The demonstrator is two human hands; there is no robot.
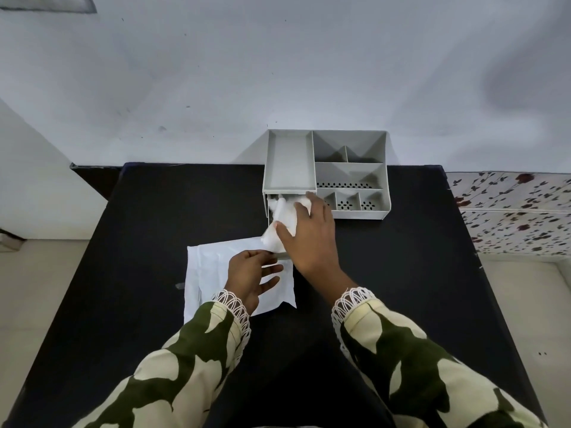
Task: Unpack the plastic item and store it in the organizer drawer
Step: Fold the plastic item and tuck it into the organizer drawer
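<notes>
Plastic item, white and crumpled, gripped by right hand at organizer drawer mouth, left front. Left hand loosely spread over white packaging just near. Black worktop bare to right edge.

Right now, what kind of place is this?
Probably a room at home, not a lab: a black table against a plain wall, a grey desk organizer, and floral fabric at the right.
</notes>
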